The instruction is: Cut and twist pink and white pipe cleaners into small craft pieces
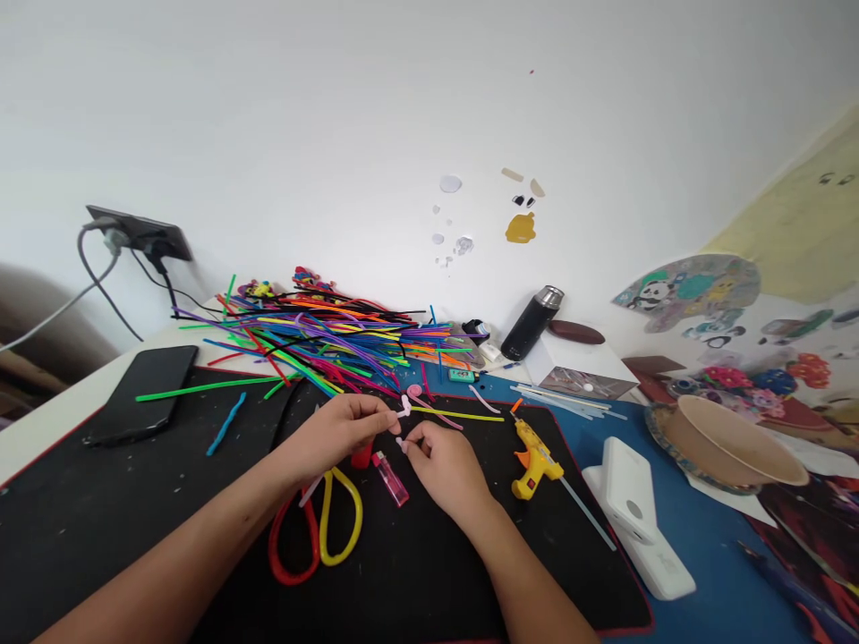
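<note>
A: Both hands are up over the mat (443, 572), and it's all fingertip work here! The left hand (342, 434) has thumb and finger closed on a pale piece (404, 408), bent at its tip.

B: And the right hand (446, 465) sits just across from it, thumb and finger pinched on a pink bit (401, 444). Whether that joins the pale piece, nobody can tell from here; the fingers cover too much.

A: So which step is this? It looks like shaping, or perhaps fitting, small fuzzy parts by hand.

B: That would be the call. The next move seems to want a light, steady pinch on both sides, with the two ends lined up closely.

A: Nearby, a pink coil (414, 391) lies just beyond the left fingertips, close to a yellow strip (463, 413).

B: The lighter (390, 480) lies below the gap between the hands, the scissors (325, 517) under the left wrist, handles towards the person. Over to the right, the glue gun (537, 461) rests on the mat, untouched, and the big pile (335, 344) sprawls across the back of the surface (570, 429)!
</note>
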### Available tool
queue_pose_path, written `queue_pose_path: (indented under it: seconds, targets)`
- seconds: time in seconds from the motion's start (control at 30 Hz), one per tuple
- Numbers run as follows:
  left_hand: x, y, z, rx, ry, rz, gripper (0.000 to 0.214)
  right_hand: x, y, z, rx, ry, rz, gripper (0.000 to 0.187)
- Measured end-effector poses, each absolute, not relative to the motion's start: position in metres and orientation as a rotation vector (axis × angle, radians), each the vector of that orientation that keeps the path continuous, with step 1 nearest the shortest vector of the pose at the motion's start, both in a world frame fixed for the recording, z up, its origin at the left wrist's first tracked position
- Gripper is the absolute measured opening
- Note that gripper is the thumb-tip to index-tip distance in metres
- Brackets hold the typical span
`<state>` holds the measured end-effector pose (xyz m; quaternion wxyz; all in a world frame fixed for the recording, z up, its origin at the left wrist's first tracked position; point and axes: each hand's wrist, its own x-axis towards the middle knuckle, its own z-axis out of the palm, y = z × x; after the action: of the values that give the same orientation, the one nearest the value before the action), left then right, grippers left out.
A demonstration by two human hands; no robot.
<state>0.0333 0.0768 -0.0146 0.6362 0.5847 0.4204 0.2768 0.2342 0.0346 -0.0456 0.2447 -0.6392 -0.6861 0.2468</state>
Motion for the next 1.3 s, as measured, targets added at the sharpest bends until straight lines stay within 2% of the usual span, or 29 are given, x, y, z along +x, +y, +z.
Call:
queue_pose_path:
  seconds: [0.27, 0.7, 1.1, 1.3]
  targets:
    - [0.035, 0.076, -0.009, 1.367, 0.989, 0.611, 0.040, 0.232, 0.034, -0.045, -1.847, -1.955, 0.549, 0.011]
    - [0.035, 0.076, -0.010, 1.400, 1.013, 0.596, 0.044, 0.242, 0.038, -0.035, -1.765, -1.815, 0.554, 0.019]
    - [0.033, 0.079, -0.016, 1.391, 0.989, 0.601, 0.041, 0.236, 0.031, -0.033, -1.830, -2.023, 0.536, 0.009]
    - [0.033, 0.078, -0.016, 1.375, 0.994, 0.596, 0.039, 0.233, 0.030, -0.034, -1.906, -2.143, 0.504, 0.018]
